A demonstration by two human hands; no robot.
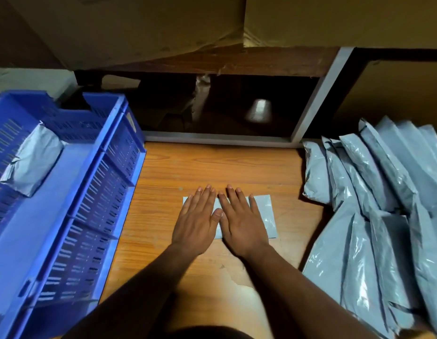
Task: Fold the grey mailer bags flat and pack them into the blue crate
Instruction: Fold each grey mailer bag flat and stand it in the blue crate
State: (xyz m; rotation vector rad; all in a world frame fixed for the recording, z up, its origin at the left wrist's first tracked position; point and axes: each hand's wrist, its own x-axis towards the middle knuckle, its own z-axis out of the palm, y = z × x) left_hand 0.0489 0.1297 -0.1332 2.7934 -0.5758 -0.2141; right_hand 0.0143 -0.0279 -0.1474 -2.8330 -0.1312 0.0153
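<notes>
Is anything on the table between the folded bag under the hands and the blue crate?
Nothing visible. Bare table lies between the folded bag and the blue crate on its left; the crate's near wall must be cleared.

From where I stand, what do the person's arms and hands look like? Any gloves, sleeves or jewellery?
Both are bare: no gloves on the left hand or the right hand, no rings on the fingers, no watch or bracelet. No sleeves show along the forearms. Nails are short and unpainted.
</notes>
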